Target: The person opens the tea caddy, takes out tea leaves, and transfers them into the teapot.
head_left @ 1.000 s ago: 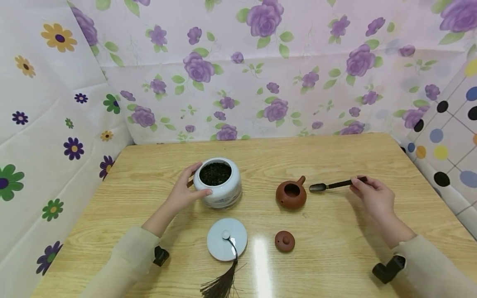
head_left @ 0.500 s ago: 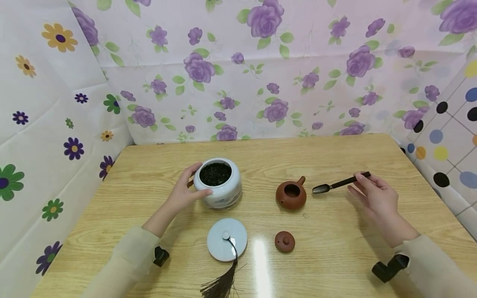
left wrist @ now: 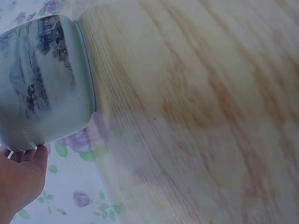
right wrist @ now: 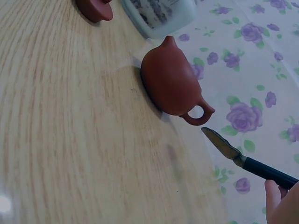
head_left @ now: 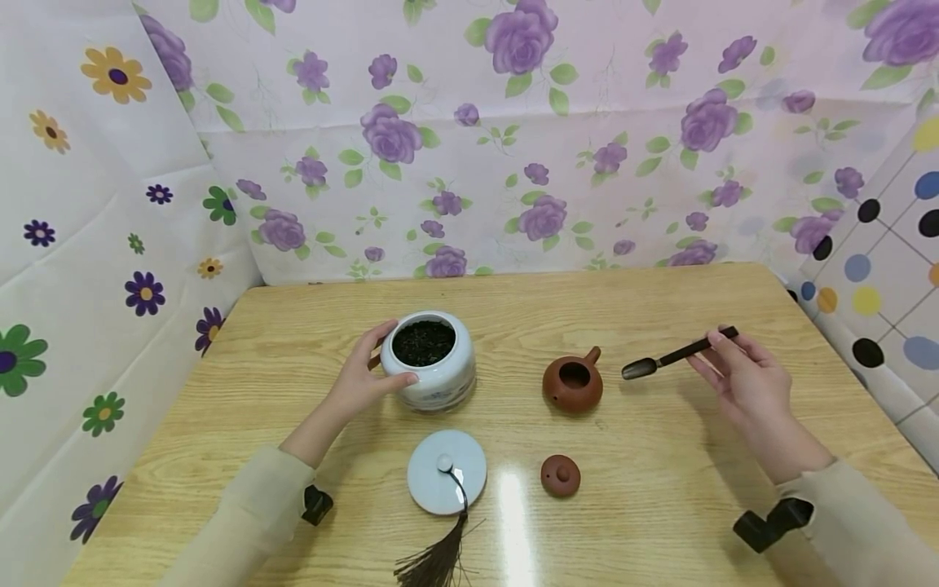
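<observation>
My left hand (head_left: 364, 372) grips the left side of a white porcelain jar (head_left: 449, 381), thumb at its front and fingers round behind. Dark tea leaves (head_left: 424, 343) fill the jar nearly to its neck. In the left wrist view the jar (left wrist: 44, 84) shows a dark painted landscape. My right hand (head_left: 751, 383) pinches the dark handle of a tea scoop (head_left: 678, 354) above the table, its bowl pointing left. A brown clay teapot (head_left: 573, 397), uncovered, stands just left of the scoop. The right wrist view shows the scoop (right wrist: 247, 161) apart from the teapot's handle (right wrist: 198, 119).
The jar's pale lid (head_left: 433, 481) lies in front of the jar, with a dark tassel (head_left: 436, 558) trailing toward the near side. A small brown teapot lid (head_left: 561, 475) lies in front of the teapot. Floral cloth (head_left: 469, 187) hangs behind the wooden table (head_left: 645, 505).
My right hand has drawn the tea scoop a little right, away from the teapot, and its handle end has tilted farther up. My left hand and the jar have stayed put.
</observation>
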A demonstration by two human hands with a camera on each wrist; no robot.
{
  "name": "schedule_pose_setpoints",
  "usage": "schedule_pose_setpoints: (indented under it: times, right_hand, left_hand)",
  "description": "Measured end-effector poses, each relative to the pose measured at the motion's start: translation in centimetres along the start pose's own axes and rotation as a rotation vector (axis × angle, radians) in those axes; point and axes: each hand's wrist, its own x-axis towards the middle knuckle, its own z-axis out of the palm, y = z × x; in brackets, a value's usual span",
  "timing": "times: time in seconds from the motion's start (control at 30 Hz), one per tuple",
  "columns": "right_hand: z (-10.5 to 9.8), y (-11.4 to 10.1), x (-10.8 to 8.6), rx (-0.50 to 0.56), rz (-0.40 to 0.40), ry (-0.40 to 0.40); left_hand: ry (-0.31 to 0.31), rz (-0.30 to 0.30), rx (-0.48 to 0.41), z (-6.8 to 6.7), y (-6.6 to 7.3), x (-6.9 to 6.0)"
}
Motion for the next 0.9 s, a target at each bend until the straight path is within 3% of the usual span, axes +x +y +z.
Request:
schedule_pose_setpoints:
  times: [0.47, 0.9]
  right_hand:
    - [1.5, -0.9, -0.4, -0.034, -0.028, -0.028]
    - [4.1, -1.1, -0.7, -0.008, -0.031, -0.044]
  left_hand:
    - [0.004, -0.008, -0.006, -0.1, 0.2, 0.0]
    - [0.007, 0.000, 0.005, -0.1, -0.1, 0.0]
